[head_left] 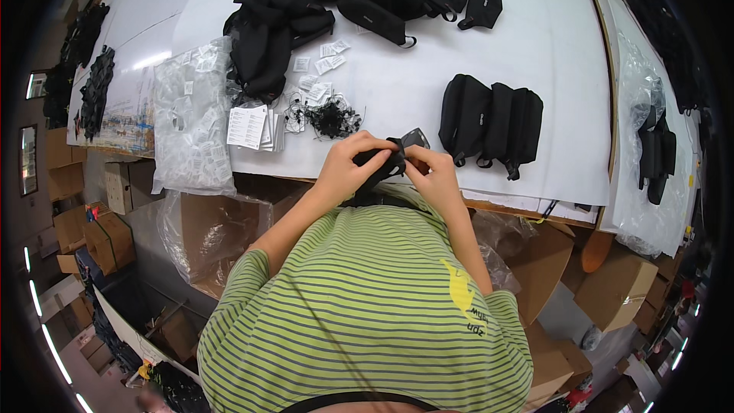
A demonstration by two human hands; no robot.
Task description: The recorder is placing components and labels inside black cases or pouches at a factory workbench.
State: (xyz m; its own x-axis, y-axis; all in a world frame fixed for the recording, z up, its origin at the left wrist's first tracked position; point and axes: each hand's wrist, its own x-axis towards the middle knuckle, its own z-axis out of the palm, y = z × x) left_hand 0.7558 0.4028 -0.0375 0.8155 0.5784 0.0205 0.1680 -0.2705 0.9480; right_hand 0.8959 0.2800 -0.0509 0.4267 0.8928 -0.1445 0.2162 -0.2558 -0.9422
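At the table's near edge, my left hand is closed on a black pouch, which is partly hidden by my fingers. My right hand pinches at the same pouch's end, fingertips close to those of the left. A dark grey tag-like piece sticks up between the hands; how it is joined to the pouch cannot be made out. Just beyond the left hand lies a tangle of black tag strings. Next to it are a stack of white printed cards and loose small white packets.
Several black pouches stand in a row on the right of the white table. A heap of black pouches covers the far side. A clear bag of white packets hangs over the front edge at left. Cardboard boxes stand below.
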